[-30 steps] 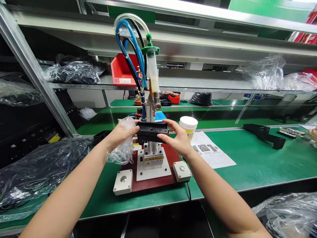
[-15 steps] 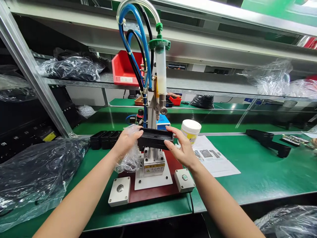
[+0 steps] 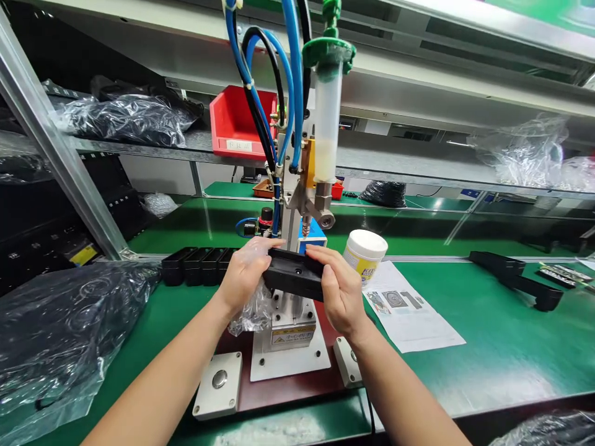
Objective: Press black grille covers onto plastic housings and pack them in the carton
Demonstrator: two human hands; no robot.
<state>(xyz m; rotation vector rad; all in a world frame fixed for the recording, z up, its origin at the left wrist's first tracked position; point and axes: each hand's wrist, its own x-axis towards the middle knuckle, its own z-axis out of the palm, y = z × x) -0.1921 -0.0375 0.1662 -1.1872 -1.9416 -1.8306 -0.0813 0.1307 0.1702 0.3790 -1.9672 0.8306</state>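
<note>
Both my hands grip a black plastic part (image 3: 294, 274) held level just under the needle of a dispensing machine (image 3: 304, 186). My left hand (image 3: 245, 272) closes on its left end and also keeps a crumpled clear plastic bag (image 3: 253, 311) under the palm. My right hand (image 3: 338, 291) closes on the right end, fingers curled over the top edge. The part sits over the machine's metal fixture block (image 3: 290, 322). A syringe of pale fluid (image 3: 326, 133) stands above the needle.
Two grey button boxes (image 3: 217, 385) flank the machine's red base. A white jar (image 3: 365, 254) and a printed sheet (image 3: 411, 313) lie right of it. Black trays (image 3: 195, 265) sit behind left, black parts (image 3: 515, 275) at right, bagged goods (image 3: 60, 328) at left.
The view has moved closer to the machine. My right hand has turned from an open, flat hold to fingers curled over the part's right end; the part stays under the needle.
</note>
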